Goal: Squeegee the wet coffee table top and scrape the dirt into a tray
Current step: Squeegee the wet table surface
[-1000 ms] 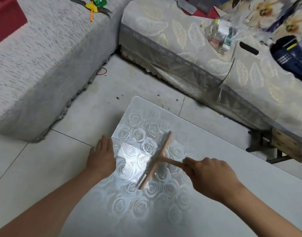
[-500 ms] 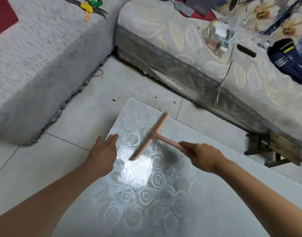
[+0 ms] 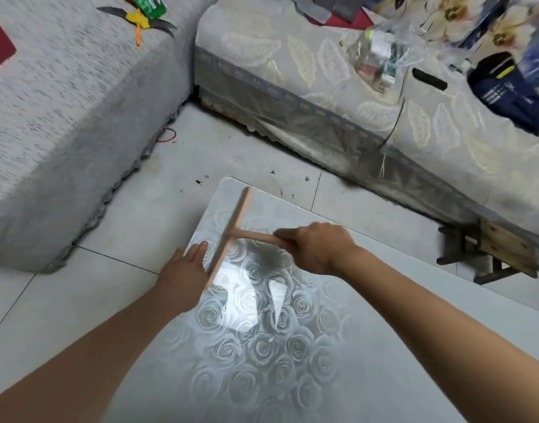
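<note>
A person's right hand [image 3: 317, 248] grips the handle of a pink squeegee [image 3: 231, 232], whose blade runs along the far left corner of the rose-patterned coffee table top [image 3: 292, 361]. The left hand [image 3: 182, 276], fingers straight, rests flat at the table's left edge, just beside the blade's near end. A grey sofa [image 3: 63, 117] stands nearby.

**A domestic living room**

A grey sofa [image 3: 63, 102] and a leaf-patterned sofa [image 3: 307, 65] stand at right angles on a pale tiled floor [image 3: 134, 215]. A coffee table [image 3: 368, 377] with a rose-embossed top stands before them. A plastic bag [image 3: 381, 50] of household oddments lies on one seat.
</note>
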Demonstrator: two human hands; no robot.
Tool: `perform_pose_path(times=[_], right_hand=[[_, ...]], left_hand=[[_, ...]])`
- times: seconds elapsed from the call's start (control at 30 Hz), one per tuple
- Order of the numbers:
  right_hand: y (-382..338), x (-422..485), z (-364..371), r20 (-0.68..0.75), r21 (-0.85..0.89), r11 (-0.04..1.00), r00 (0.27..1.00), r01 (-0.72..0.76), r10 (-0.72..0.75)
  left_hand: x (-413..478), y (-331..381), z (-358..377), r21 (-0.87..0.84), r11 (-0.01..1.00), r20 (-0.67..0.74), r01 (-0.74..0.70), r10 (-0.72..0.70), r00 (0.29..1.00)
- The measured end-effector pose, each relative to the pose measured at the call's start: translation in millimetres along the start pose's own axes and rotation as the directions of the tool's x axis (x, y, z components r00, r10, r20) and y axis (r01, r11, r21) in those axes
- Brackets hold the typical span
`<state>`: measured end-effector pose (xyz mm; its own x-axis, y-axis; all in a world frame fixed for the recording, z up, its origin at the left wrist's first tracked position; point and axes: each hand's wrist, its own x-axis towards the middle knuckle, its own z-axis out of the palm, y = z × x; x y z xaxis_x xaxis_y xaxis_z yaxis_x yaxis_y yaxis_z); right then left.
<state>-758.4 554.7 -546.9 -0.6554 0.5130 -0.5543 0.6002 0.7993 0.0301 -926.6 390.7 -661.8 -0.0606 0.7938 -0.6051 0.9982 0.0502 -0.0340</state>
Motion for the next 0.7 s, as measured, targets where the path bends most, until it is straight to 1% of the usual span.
perform_pose_path(times=[0.1,0.2,0.27,0.3,0.37,0.43,0.47,0.53,0.6,0.63,0.7], right_hand=[[43.9,-42.9,33.0,0.076,0.129,0.98,0.987,-0.148,0.139],[84.9,-90.2,50.3,0.147,0.145,0.944,0.95,-0.297,0.277],[95.0,-110.9,51.2,0.177,0.115,0.928,0.927,-0.354,0.331],[93.0,-116.7,49.8,0.168,0.069,0.933,0.926,-0.354,0.339],[77.3,-119.2,41.8,0.062,-0.051,0.953,0.951,-0.299,0.302],[48.9,-113.5,29.8,-0.053,-0.096,0.976,0.98,-0.196,0.192],[31.5,-108.3,25.2,-0.07,-0.076,0.989,0.99,-0.128,0.123],[-6.2,-95.0,24.5,-0.049,-0.027,1.0,0.999,0.0,-0.002],[-33.0,-83.0,31.2,-0.018,-0.008,0.998,0.998,0.064,-0.064],[-36.5,-81.2,36.5,-0.018,-0.007,0.998,0.998,0.065,-0.065],[-22.7,-91.6,56.0,-0.014,0.026,1.0,1.0,-0.003,0.003]], left_hand=[[1.2,-1.0,-1.6,-0.005,1.0,0.018,0.003,-0.003,1.0],[1.1,-2.3,-1.2,-0.032,0.999,0.028,0.009,-0.008,1.0],[1.6,-1.0,-0.6,-0.061,0.998,0.034,0.024,-0.022,0.999],[2.0,0.2,-0.4,-0.073,0.997,0.035,0.033,-0.031,0.999],[3.2,3.7,1.1,-0.097,0.994,0.034,0.054,-0.051,0.998],[3.3,8.3,0.6,-0.095,0.993,0.036,0.068,-0.065,0.997],[2.7,10.6,0.0,-0.095,0.993,0.04,0.076,-0.072,0.997],[3.6,12.7,-1.1,-0.101,0.991,0.042,0.09,-0.086,0.995],[4.6,11.5,-0.8,-0.114,0.989,0.04,0.094,-0.09,0.995],[5.2,10.4,-0.9,-0.116,0.989,0.037,0.088,-0.084,0.996],[3.3,9.3,1.0,-0.107,0.991,0.036,0.079,-0.075,0.997]])
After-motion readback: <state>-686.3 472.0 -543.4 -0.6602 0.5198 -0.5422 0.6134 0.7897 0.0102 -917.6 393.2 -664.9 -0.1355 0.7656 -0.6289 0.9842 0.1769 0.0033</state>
